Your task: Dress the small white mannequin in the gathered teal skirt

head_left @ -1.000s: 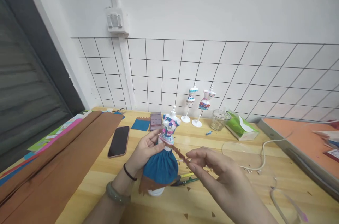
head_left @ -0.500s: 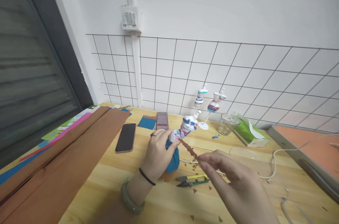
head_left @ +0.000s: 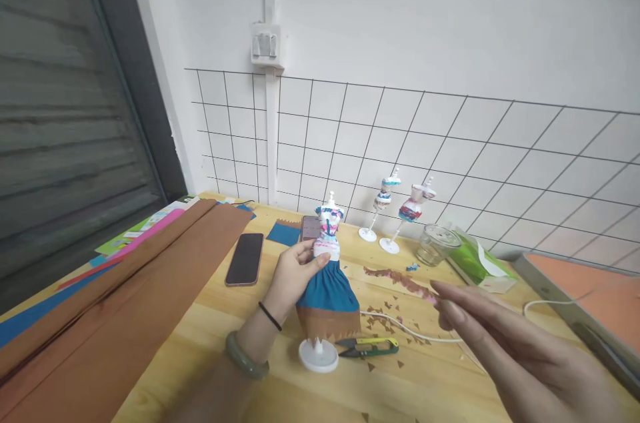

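My left hand (head_left: 293, 273) is closed round the waist of a small mannequin (head_left: 327, 279) that stands upright on its white base on the wooden table (head_left: 210, 343). The mannequin wears a patterned top and a blue skirt with a brown zigzag hem. My right hand (head_left: 505, 336) is to the right of it, fingers held together and pinching one end of a brown zigzag strip (head_left: 400, 279). The strip stretches left toward the mannequin without touching it.
Thread snips (head_left: 367, 346) and brown scraps lie by the base. Two phones (head_left: 245, 258) and a blue cloth piece lie behind. Two more mannequins (head_left: 397, 209), a glass cup (head_left: 435, 244), a tissue pack (head_left: 477, 263), a white cable and brown fabric (head_left: 115, 316) are also there.
The mannequin was tilted half a second ago and now stands upright on the table. My right hand has moved right, pulling the brown strip away from the mannequin's waist.
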The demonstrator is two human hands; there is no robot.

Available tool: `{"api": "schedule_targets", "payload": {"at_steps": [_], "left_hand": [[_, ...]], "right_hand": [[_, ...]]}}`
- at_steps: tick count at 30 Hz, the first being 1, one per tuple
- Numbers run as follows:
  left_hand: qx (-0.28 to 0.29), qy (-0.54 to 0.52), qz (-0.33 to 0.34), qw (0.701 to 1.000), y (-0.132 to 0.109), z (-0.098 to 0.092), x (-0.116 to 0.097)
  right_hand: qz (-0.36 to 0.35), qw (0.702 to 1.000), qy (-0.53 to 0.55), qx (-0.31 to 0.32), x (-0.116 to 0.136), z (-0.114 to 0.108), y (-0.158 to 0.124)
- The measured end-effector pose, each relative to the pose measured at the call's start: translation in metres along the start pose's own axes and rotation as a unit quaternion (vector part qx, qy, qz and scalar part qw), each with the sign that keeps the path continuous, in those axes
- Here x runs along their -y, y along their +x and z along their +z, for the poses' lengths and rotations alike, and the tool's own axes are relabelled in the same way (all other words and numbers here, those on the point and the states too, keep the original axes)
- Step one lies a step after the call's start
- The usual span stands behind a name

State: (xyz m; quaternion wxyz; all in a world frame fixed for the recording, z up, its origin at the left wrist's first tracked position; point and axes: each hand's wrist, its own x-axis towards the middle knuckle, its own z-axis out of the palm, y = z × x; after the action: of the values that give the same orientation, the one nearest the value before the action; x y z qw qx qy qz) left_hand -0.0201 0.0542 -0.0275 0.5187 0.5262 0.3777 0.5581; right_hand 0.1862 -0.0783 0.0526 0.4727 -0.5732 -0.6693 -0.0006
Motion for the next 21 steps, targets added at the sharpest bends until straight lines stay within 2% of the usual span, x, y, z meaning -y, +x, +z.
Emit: {"api": "schedule_targets", "payload": {"at_steps": [2,5,7,9,14,18,21], "left_hand": [[0.018,-0.048,-0.021,0.998,0.000,0.001,-0.003],[0.017,-0.095,-0.047,0.994,0.001,-0.002,-0.009],[0.004,-0.114,-0.061,0.992,0.001,-0.006,-0.013],[-0.010,-0.128,-0.072,0.989,0.002,-0.010,-0.018],[-0.042,-0.151,-0.082,0.984,0.004,-0.022,-0.030],[-0.078,-0.150,-0.067,0.983,0.005,-0.040,-0.047],[-0.141,-0.124,-0.062,0.980,0.003,-0.054,-0.064]], "right_hand": [[0.074,0.996,0.038,0.017,-0.009,0.006,0.009],[0.170,0.975,0.118,0.076,-0.036,0.019,0.024],[0.201,0.954,0.190,0.118,-0.060,0.031,0.036],[0.227,0.939,0.206,0.155,-0.086,0.045,0.047],[0.253,0.939,0.151,0.175,-0.135,0.085,0.063],[0.247,0.945,0.067,0.202,-0.149,0.109,0.071],[0.220,0.950,-0.017,0.219,-0.153,0.120,0.081]]}}
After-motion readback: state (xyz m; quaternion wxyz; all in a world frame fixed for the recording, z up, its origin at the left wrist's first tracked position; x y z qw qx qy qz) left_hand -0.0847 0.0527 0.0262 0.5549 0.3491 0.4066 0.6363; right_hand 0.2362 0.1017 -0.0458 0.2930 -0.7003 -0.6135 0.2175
